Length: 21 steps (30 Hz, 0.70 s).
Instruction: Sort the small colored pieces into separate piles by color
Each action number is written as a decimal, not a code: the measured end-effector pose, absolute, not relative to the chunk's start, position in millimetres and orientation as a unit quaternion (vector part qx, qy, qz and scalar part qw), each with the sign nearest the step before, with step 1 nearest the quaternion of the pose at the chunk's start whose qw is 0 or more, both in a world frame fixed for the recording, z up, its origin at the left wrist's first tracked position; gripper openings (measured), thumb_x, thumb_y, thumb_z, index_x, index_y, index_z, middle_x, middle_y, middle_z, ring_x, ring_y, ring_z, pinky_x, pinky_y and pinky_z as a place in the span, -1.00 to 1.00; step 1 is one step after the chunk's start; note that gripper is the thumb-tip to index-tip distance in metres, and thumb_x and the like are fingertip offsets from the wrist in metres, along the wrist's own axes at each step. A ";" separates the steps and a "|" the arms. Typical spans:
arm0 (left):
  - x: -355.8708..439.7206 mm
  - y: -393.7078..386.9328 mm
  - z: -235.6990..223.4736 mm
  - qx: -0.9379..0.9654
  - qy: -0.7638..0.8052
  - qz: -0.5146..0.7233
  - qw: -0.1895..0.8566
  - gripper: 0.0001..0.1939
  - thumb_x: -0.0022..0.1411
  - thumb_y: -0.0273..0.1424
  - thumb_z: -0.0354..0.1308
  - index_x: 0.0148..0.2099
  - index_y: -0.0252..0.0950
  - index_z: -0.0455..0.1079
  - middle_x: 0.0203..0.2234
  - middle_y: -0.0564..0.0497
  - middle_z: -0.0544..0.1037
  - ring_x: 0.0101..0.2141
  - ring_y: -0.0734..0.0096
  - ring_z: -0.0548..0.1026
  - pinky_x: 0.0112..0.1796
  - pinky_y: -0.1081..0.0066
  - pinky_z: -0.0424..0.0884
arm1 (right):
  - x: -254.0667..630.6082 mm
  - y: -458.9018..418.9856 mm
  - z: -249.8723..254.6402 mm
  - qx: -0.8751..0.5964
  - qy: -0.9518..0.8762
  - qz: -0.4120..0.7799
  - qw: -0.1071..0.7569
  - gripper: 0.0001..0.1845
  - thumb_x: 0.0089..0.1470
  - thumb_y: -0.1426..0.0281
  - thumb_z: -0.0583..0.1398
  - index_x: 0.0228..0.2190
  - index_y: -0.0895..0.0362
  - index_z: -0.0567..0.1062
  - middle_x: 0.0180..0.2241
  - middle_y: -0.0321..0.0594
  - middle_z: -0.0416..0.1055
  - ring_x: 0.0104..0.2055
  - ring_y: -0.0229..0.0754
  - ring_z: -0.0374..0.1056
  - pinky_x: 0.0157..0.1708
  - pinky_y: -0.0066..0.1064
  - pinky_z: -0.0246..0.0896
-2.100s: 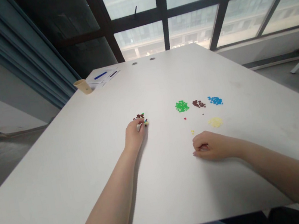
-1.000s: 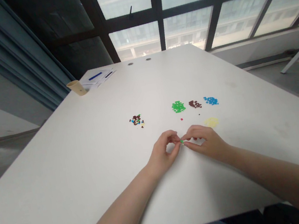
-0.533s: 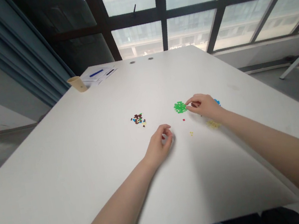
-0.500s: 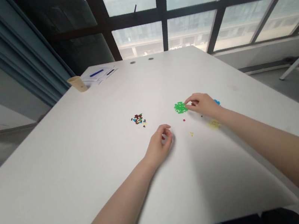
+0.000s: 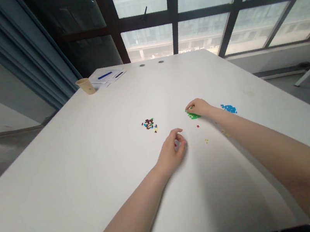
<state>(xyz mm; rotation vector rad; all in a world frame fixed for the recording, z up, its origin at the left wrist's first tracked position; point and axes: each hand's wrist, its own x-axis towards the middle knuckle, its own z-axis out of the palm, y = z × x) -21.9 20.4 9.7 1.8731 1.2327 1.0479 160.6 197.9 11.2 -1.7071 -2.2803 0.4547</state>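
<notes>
My right hand (image 5: pixel 199 107) reaches over a pile of small flat green pieces (image 5: pixel 194 116), thumb and fingertips pinched together at its far left side. Whatever sits between those fingertips is too small to make out. My left hand (image 5: pixel 172 148) rests on the table, fingers loosely curled and thumb apart from the index finger. A trace of red shows inside its curl, mostly hidden. Left of the green pile lies a mixed heap of mostly brown pieces (image 5: pixel 149 124). A single red piece (image 5: pixel 198 126) and a few yellow bits (image 5: pixel 206 140) lie between my hands.
Blue pieces (image 5: pixel 228 108) form a pile beyond my right forearm, which partly covers some yellow pieces (image 5: pixel 225 133). At the white table's (image 5: pixel 91 161) far left stand a paper cup (image 5: pixel 86 87) and papers (image 5: pixel 102 78) with a blue pen (image 5: pixel 105 75). Windows rise behind.
My right hand has shifted left over the green pile, covering part of it and uncovering the blue pile. My left hand keeps its place and pose. The view has shifted slightly.
</notes>
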 end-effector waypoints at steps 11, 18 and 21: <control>-20.2 22.1 8.7 0.702 0.496 0.406 0.311 -0.70 0.16 -0.44 -0.08 -0.02 -0.23 0.12 -0.39 0.05 0.39 -0.37 0.49 0.35 -0.34 0.47 0.24 | 162.0 189.2 23.3 -0.610 -0.770 0.147 0.116 -0.72 -0.10 0.49 0.11 -0.34 0.08 0.56 -0.51 -0.26 0.43 -0.51 -0.30 0.24 -0.49 -0.47 0.04; -68.0 51.4 5.5 0.622 0.645 0.435 0.089 -0.77 0.15 -0.45 -0.10 -0.15 -0.29 0.29 -0.26 -0.07 0.42 -0.25 0.35 0.36 -0.16 0.32 0.25 | 147.7 137.9 51.5 -0.524 -0.826 0.151 0.145 -0.76 -0.07 0.46 0.06 -0.37 0.14 0.50 -0.56 -0.30 0.31 -0.52 -0.32 0.16 -0.49 -0.49 -0.02; -97.5 63.6 1.5 0.596 0.717 0.359 0.052 -0.77 0.13 -0.44 -0.08 -0.23 -0.31 0.37 -0.28 -0.10 0.43 -0.25 0.28 0.37 -0.15 0.28 0.25 | 140.8 87.5 56.4 -0.446 -0.868 0.170 0.134 -0.86 -0.08 0.45 0.09 -0.47 0.14 0.47 -0.57 -0.33 0.29 -0.50 -0.33 0.15 -0.45 -0.50 -0.01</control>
